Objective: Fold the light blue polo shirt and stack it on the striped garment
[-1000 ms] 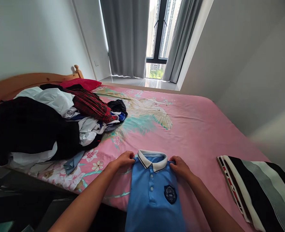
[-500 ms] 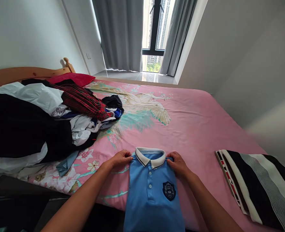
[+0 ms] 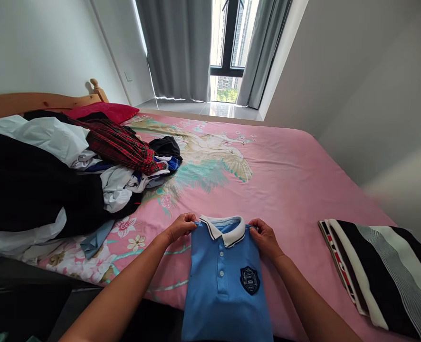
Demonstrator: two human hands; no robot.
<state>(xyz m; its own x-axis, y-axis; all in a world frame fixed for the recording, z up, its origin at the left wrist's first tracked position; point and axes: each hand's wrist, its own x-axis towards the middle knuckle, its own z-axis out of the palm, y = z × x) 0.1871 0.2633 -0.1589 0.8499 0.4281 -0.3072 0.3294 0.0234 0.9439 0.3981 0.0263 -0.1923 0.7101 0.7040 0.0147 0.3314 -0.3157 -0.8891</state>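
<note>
A light-blue cloth polo shirt (image 3: 205, 289) lies front side up at the near edge of a wide bed spread with a pink floral sheet (image 3: 296, 190), its lower end running out of view; the left hand (image 3: 182, 227) has thumb and fingers pinched on the shirt's shoulder at one side of the folded white collar with a thin dark stripe (image 3: 234, 236); the right hand (image 3: 264, 236) grips the opposite shoulder in the same way, so the collar sits between the two hands; below it run pale round buttons (image 3: 221, 273) and, nearer the right forearm, a dark shield-shaped badge (image 3: 249, 280); well apart on the right rests a folded black, white and grey striped textile (image 3: 392, 266), with red showing among the layers at its side; on the left is a loose heap of clothes, with a large black garment (image 3: 39, 185), a crumpled white cloth (image 3: 55, 135) and a red-and-black plaid fabric (image 3: 119, 145); behind the heap lies a bright red pillow (image 3: 105, 111), near a curved wooden headboard (image 3: 43, 101)
</note>
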